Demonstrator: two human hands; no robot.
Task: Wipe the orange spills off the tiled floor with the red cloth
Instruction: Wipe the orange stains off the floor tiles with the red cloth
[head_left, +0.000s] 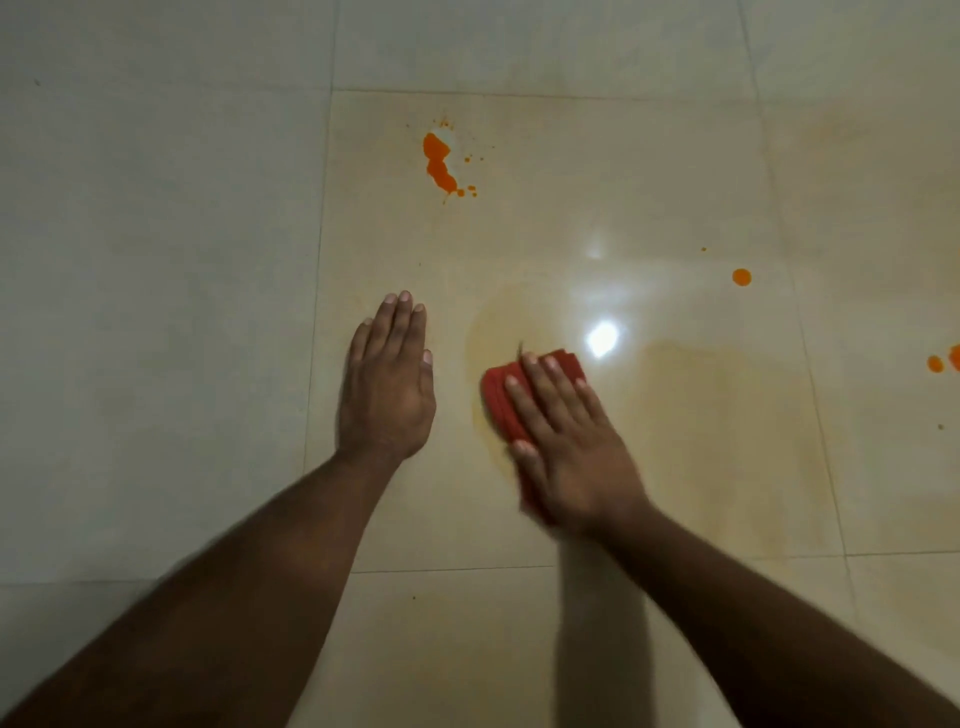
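Note:
A folded red cloth (501, 397) lies on the glossy cream tiled floor (597, 171). My right hand (569, 441) presses flat on it with straight fingers, covering most of it. My left hand (387, 382) rests flat on the tile to the left of the cloth, holding nothing. A long orange spill (439, 163) with small splashes sits on the same tile, farther ahead. A round orange drop (741, 277) lies to the right. More orange drops (936, 363) show at the right edge. Pale yellowish smears (701, 395) ring the cloth and spread rightward.
Grout lines (319, 270) divide the floor into large tiles. A bright light reflection (602, 339) glares just right of the cloth. Tiny orange specks (941, 427) dot the tile at the right.

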